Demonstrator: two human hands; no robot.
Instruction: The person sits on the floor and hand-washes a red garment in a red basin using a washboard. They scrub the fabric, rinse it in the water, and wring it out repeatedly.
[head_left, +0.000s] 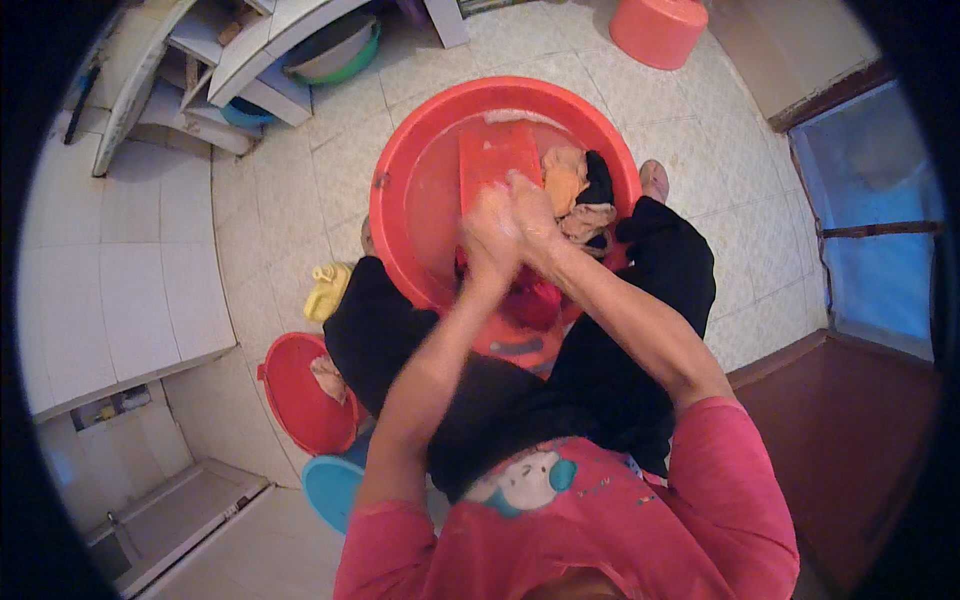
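A large red plastic tub (390, 217) stands on the floor between my knees, with cloudy water in it. A red plastic washboard (495, 150) leans inside the tub towards me. My left hand (491, 217) and my right hand (534, 210) are close together over the board, blurred and with fingers largely hidden; whether they grip cloth cannot be told. Dark pink wet cloth (536, 300) lies just below my wrists. At the tub's right side rests a pile of wet clothes, with a peach cloth (564, 178), a black cloth (598, 180) and a beige cloth (587, 221).
A yellow plastic jug (328, 291), a red basin (279, 390) holding a light cloth and a blue basin (330, 495) stand left of me. An upturned coral bucket (660, 34) is at the back right. Tiled shelving (262, 37) with basins beneath borders the floor at upper left.
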